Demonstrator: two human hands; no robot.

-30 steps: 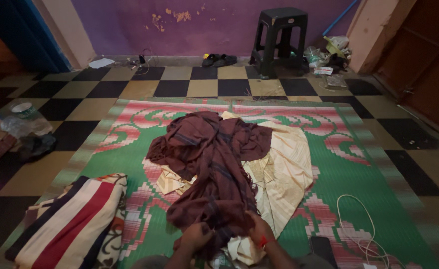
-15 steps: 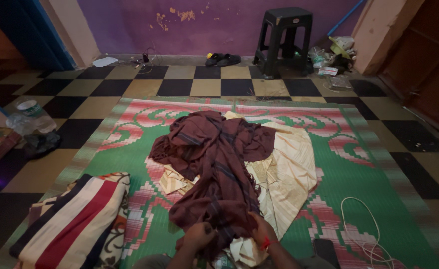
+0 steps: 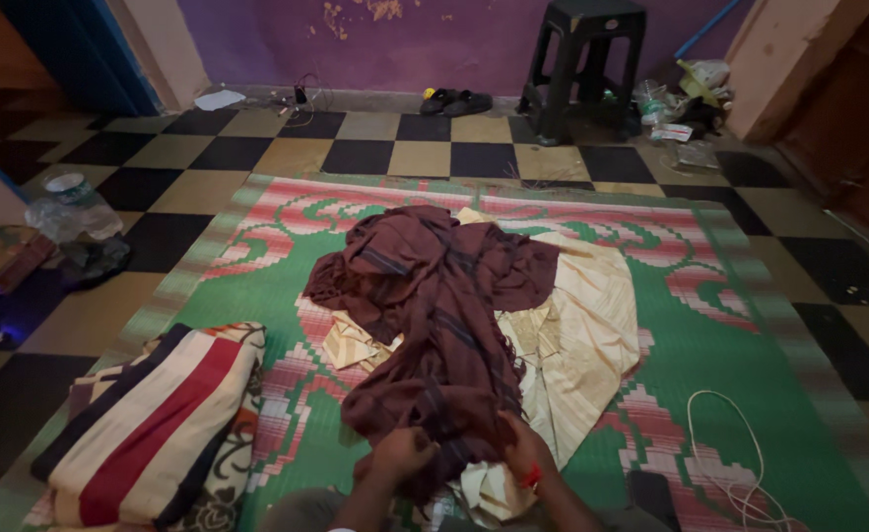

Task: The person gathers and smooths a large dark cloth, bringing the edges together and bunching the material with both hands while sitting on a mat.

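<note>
We note a large woven plastic floor mat, green with pink and white motifs, spread on the black-and-tan chequered tile floor. On it lies a crumpled maroon cloth with thin dark stripes, heaped over a pale cream cloth with fine stripes. The maroon cloth runs from mid-mat down to the near edge of the head view, where both our hands grip it.

Left hand: fingers curled shut on a bunched fold of the maroon cloth. Right hand: also closed on the same cloth, just beside the left, a red thread at the wrist.

Risks, as we judge them. The maroon cloth rests on the cream cloth, so a pull may drag the cream one along and rumple it further. The fringe of the maroon cloth could snag on the mat's weave. A white cable loops on the mat to our right, near a dark flat phone-like slab; a wide sweep of cloth could catch either. A folded blanket striped red, white and navy lies to the left, apart from the heap.

Containers: a clear plastic bottle lies off the mat at the far left; we cannot tell its contents. Clear plastic bags sit by the black plastic stool; contents unclear.
</note>
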